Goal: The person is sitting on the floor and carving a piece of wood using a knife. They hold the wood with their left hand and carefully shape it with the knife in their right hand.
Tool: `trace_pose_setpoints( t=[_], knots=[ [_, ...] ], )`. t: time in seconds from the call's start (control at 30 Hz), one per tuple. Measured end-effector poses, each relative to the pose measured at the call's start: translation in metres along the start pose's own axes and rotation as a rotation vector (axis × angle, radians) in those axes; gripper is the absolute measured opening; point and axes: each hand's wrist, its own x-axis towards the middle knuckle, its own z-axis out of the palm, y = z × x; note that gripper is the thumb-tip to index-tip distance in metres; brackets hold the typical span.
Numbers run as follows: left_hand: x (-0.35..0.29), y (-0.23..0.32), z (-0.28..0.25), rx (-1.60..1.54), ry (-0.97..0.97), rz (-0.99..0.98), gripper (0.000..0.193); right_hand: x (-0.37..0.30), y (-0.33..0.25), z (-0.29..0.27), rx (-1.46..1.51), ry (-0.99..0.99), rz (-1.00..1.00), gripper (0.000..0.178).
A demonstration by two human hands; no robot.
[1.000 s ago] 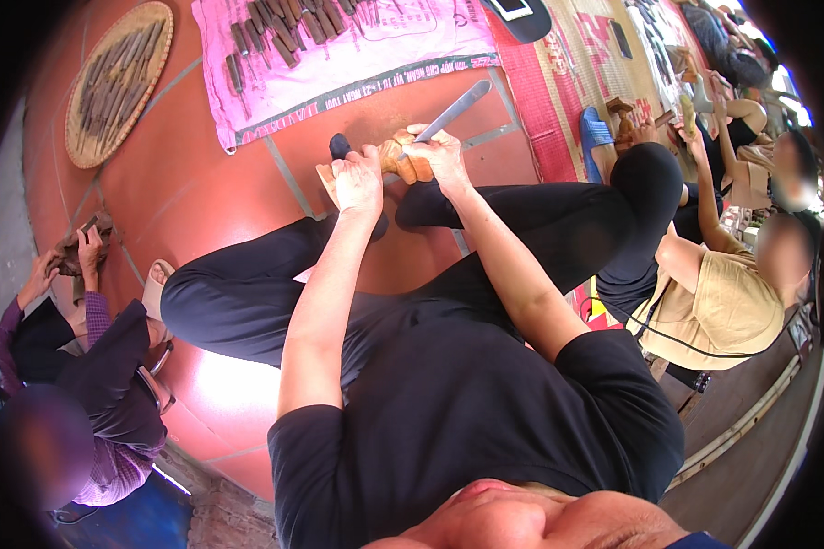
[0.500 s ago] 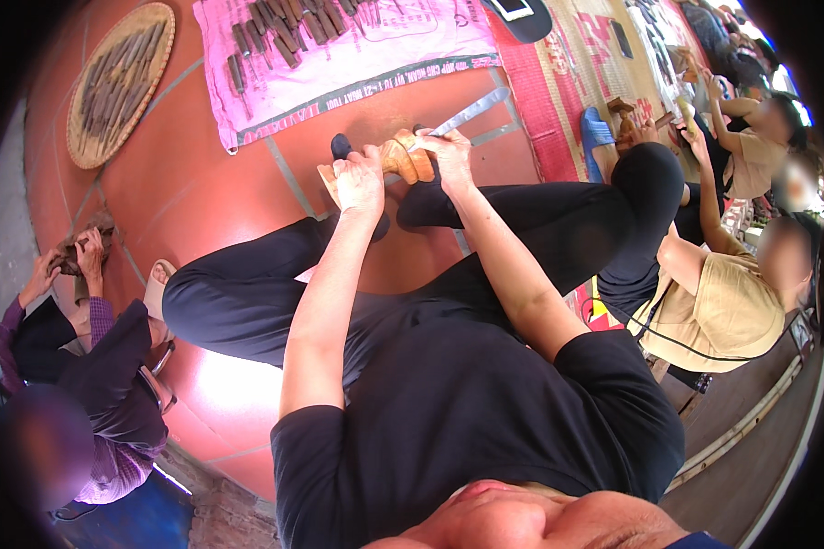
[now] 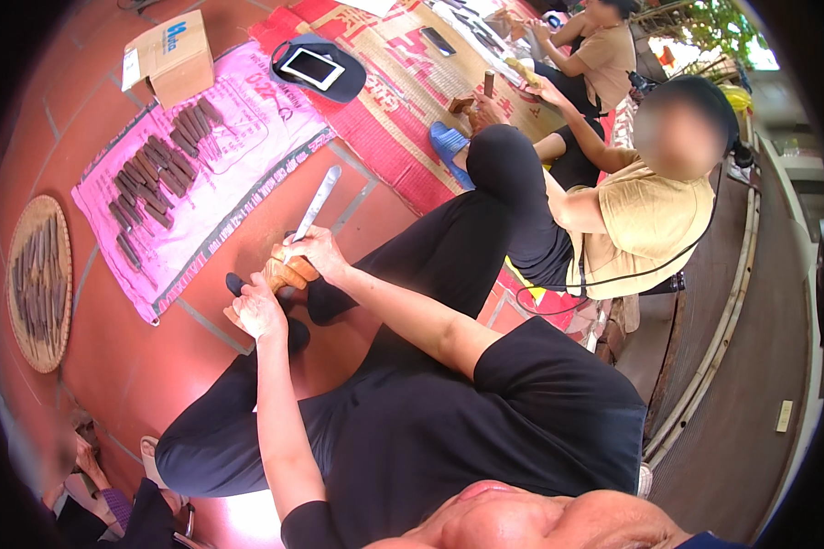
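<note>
Around the red tiled floor (image 3: 137, 403) in the head view lie one pink sheet (image 3: 146, 274) and one round woven tray (image 3: 43, 360), both carrying dark tools (image 3: 160, 172) too crowded to count, plus one cardboard box (image 3: 169, 57), one dark cap (image 3: 346, 84) with a white-edged device (image 3: 311, 69) on it, and one phone (image 3: 438, 41) on a patterned mat (image 3: 394, 137). Between two black-trousered legs (image 3: 430, 261), the left hand (image 3: 260, 311) grips one carved wooden piece (image 3: 288, 273), partly hiding it, while the right hand (image 3: 315, 253) pinches one long blade (image 3: 318, 203) at its upper end.
</note>
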Motion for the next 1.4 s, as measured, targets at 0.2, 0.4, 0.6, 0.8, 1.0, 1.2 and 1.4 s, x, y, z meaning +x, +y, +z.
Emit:
trace_pose_setpoints(
  t=[0.2, 0.4, 0.6, 0.8, 1.0, 1.2, 1.4],
  knots=[
    [0.002, -0.002, 0.001, 0.055, -0.004, 0.000, 0.015, -0.002, 0.004, 0.008, -0.085, -0.061, -0.039, 0.017],
    [0.001, -0.001, -0.011, 0.088, -0.072, 0.005, 0.012, -0.003, 0.001, 0.006, -0.019, -0.028, -0.006, 0.013],
    [0.001, -0.001, -0.009, 0.110, -0.046, 0.017, 0.012, 0.001, 0.006, 0.008, -0.159, 0.030, -0.015, 0.013],
    [0.001, 0.000, -0.007, 0.119, -0.073, -0.006, 0.012, -0.006, 0.001, 0.006, -0.001, -0.038, -0.007, 0.011],
    [0.002, 0.000, -0.009, 0.157, -0.085, 0.023, 0.012, 0.001, 0.007, 0.002, -0.175, 0.010, -0.007, 0.011],
    [0.002, -0.001, 0.000, 0.081, -0.048, -0.012, 0.011, -0.006, -0.002, 0.008, -0.032, -0.027, 0.011, 0.013],
    [0.000, -0.002, -0.004, 0.075, -0.013, -0.016, 0.012, -0.004, 0.000, 0.006, -0.153, -0.022, 0.002, 0.014]
  ],
)
